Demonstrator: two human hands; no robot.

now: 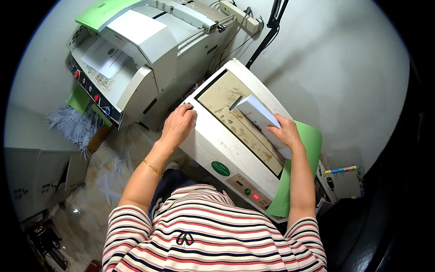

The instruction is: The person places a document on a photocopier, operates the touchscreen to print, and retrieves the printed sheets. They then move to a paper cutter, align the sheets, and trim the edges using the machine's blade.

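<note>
My right hand (286,132) grips a thick block of white paper (259,112) by its near right end, thumb on the side facing me. The block stands on edge, tilted, over the stained tan top of a white glue-binding machine (206,147), along a narrow slot. My left hand (178,121) rests at the machine's left edge, its fingers bent and closed around a small black knob (190,107) that they partly cover. A green cover sheet (312,144) lies curved at the machine's right end, passing under my right forearm.
To the left stands a large paper cutter (158,59) with coloured buttons, a printed sheet (106,57) and green covers (106,11) on it. Shredded paper (74,121) heaps beside it. A power strip (240,16) and black stand (267,34) are behind; grey cabinets (34,174) stand left.
</note>
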